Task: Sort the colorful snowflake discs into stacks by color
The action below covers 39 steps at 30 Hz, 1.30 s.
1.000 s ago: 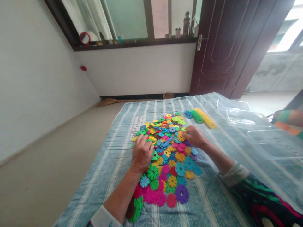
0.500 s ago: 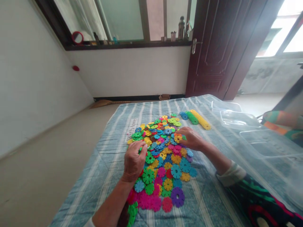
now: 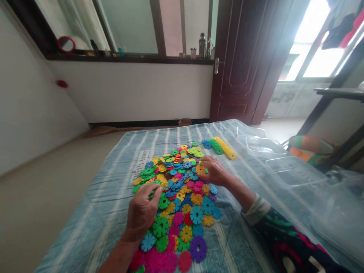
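Note:
A spread pile of colourful plastic snowflake discs (image 3: 196, 215), notched round the edge, lies on the striped bedcover (image 3: 113, 189). My left hand (image 3: 143, 208) is closed in a pinch at the pile's left side, with a small yellow disc (image 3: 164, 185) at its fingertips. On the other side, my right hand (image 3: 214, 171) curls its thumb and fingers around an orange-yellow disc (image 3: 200, 169) at the pile's right edge. Beyond that hand lie stacked rows of discs: a long yellow row (image 3: 225, 148), a shorter green row (image 3: 216, 146) and a short blue one (image 3: 206, 144).
Clear plastic boxes (image 3: 292, 172) stand along the bed's right side. A dark red door (image 3: 241, 60) and a window sill (image 3: 127, 59) with a thermos (image 3: 202, 45) are beyond the bed. Floor (image 3: 57, 182) shows on the left.
The view has swung a little to the right, so the pile and hands appear further left. A yellow disc now shows at my left fingertips. My right hand stays by the same disc.

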Motion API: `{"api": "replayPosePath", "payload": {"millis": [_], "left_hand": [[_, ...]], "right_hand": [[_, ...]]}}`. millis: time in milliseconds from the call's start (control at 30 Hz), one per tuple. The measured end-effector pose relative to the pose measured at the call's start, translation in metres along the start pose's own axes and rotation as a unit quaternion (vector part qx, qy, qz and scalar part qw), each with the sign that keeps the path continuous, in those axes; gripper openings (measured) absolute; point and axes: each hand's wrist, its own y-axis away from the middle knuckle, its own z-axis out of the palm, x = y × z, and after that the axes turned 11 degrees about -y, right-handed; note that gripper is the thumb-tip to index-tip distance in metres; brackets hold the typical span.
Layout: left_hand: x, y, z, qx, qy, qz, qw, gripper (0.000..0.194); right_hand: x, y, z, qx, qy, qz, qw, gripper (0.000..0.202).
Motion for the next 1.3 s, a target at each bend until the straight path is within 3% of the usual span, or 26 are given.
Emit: {"api": "replayPosePath", "payload": {"millis": [100,167,300,467,833,1300], "left_hand": [[-0.004,-0.001,0.0,0.002,0.0,0.003,1.0,0.028],[-0.006,-0.001,0.001,0.004,0.0,0.007,1.0,0.028],[-0.007,0.0,0.005,0.012,-0.002,0.018,1.0,0.028],[-0.011,0.003,0.008,0.018,-0.007,0.024,1.0,0.029],[-0.012,0.003,0.007,0.002,-0.005,0.022,1.0,0.032],[-0.009,0.003,0.003,-0.028,0.02,-0.018,0.999,0.034]], "right_hand": [[0.029,0.004,-0.017,0.11,0.029,0.08,0.99,0.019],[0.054,0.012,-0.027,0.19,0.065,0.165,0.966,0.021],[0.096,0.033,-0.031,0.237,0.12,0.279,0.923,0.023],[0.11,0.043,-0.022,0.229,0.141,0.312,0.912,0.027],[0.096,0.037,-0.029,0.115,0.139,0.403,0.897,0.038],[0.093,0.036,-0.029,0.098,0.141,0.42,0.891,0.038]]}}
